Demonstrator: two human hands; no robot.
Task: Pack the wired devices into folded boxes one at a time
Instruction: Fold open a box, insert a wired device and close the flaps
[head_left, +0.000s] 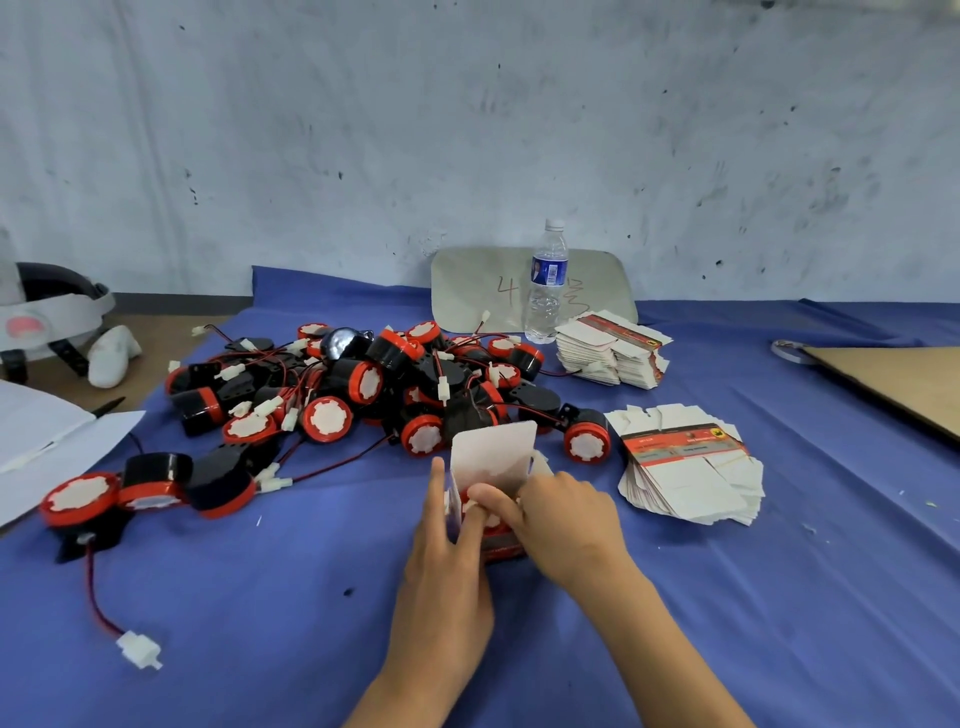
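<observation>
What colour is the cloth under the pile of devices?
Plain blue cloth, seen clearly in the head view.

An open box (493, 457), white inside with red print low on its front, stands upright on the blue cloth (311, 597), top flap raised. A red-and-white device (475, 496) sits partly inside it. Behind it lies a tangled pile of devices (363, 384), black drums with red rims, white faces and red-black wires. Two stacks of flat boxes (691, 467) lie to the right.
</observation>
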